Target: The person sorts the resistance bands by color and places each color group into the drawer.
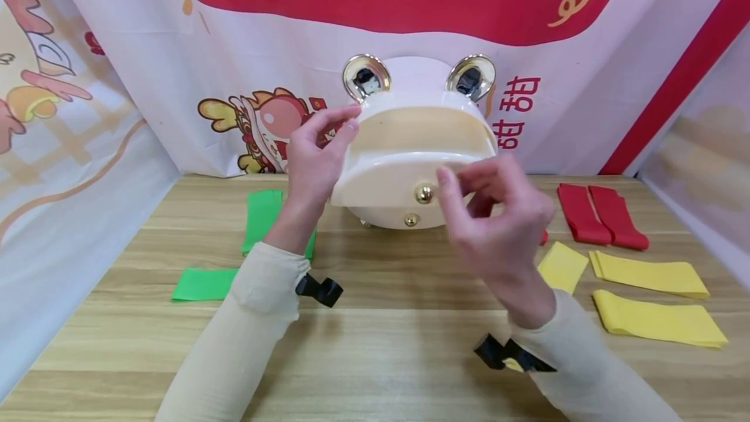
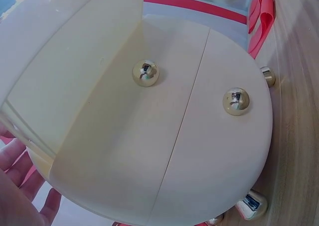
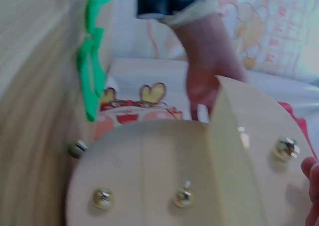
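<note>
A rounded cream cabinet [image 1: 413,80] with two gold-rimmed ear-like discs stands at the back of the table. Its top drawer [image 1: 375,184] is pulled out, showing a cream inside. A gold ball knob [image 1: 424,193] sits on that drawer's front; other knobs [image 2: 236,101] show below it in the left wrist view. My left hand [image 1: 316,158] is at the drawer's left side, fingers loosely bent by the edge; contact is unclear. My right hand [image 1: 498,213] hovers just right of the knob, thumb and fingers loosely bent, nothing between them. In the right wrist view the knob [image 3: 286,149] is free of the fingers.
Green strips [image 1: 205,284] lie on the wooden table [image 1: 381,363] at left. Folded red strips [image 1: 586,217] and yellow strips [image 1: 659,321] lie at right. A printed cloth [image 1: 234,51] hangs behind the cabinet. Black wrist mounts [image 1: 319,290] are on both sleeves.
</note>
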The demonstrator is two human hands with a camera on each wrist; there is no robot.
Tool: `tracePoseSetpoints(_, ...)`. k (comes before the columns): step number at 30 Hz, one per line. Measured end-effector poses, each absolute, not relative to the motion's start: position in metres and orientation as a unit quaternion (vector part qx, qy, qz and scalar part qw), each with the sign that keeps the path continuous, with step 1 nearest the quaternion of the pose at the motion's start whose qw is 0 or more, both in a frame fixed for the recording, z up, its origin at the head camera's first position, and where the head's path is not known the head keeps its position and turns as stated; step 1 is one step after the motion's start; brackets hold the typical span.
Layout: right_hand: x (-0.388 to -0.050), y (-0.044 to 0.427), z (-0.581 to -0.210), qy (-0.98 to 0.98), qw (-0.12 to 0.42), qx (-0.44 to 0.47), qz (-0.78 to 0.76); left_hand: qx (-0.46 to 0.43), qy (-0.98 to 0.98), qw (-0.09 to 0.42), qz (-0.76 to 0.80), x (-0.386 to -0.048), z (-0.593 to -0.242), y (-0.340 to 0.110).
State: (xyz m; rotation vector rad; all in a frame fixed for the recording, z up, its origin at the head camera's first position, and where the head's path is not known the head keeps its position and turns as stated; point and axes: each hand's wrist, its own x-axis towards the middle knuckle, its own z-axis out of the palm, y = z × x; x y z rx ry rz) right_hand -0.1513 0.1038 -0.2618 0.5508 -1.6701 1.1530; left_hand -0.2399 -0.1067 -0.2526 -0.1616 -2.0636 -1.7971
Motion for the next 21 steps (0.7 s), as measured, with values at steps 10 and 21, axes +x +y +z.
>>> tracePoseSetpoints(10, -0.16, 0.159, -0.23, -0.684, 0.415, 0.251, 0.545, -0.054, -0.728, 0.192, -0.656, -0.239, -0.252, -0.108)
tracePoseSetpoints(21, -0.187, 0.21, -0.242, -0.676, 0.35, 0.233, 0.605, -0.054, -0.727, 0.184, -0.659, -0.239, -0.251, -0.107)
